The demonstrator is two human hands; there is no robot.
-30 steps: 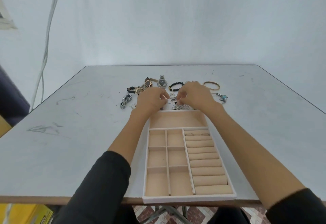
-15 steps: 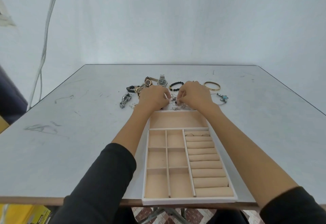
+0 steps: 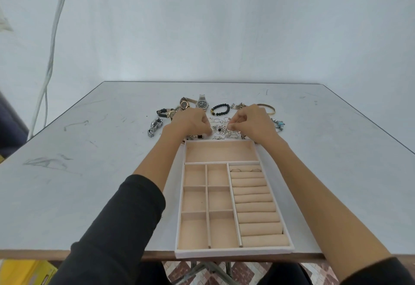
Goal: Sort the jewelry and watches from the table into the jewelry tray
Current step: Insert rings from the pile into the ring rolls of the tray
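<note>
Tray (image 3: 289,233): beige lining, white rim. Desk (image 3: 89,183): pale grey, scuffed. Beaded bracelet (image 3: 221,109): black. Bangle (image 3: 268,107): gold. Sleeves (image 3: 116,228): black. Floor tiles (image 3: 242,272): maroon-white pattern.

you have no text, label, brand or number here that can be read. the dial of the steel watch (image 3: 201,104) is too small for you to make out any marking (the same goes for the rose-gold watch (image 3: 184,104) just beside it), and the dark marks on the yellow box (image 3: 38,272) at your lower left are too blurred to read.
</note>
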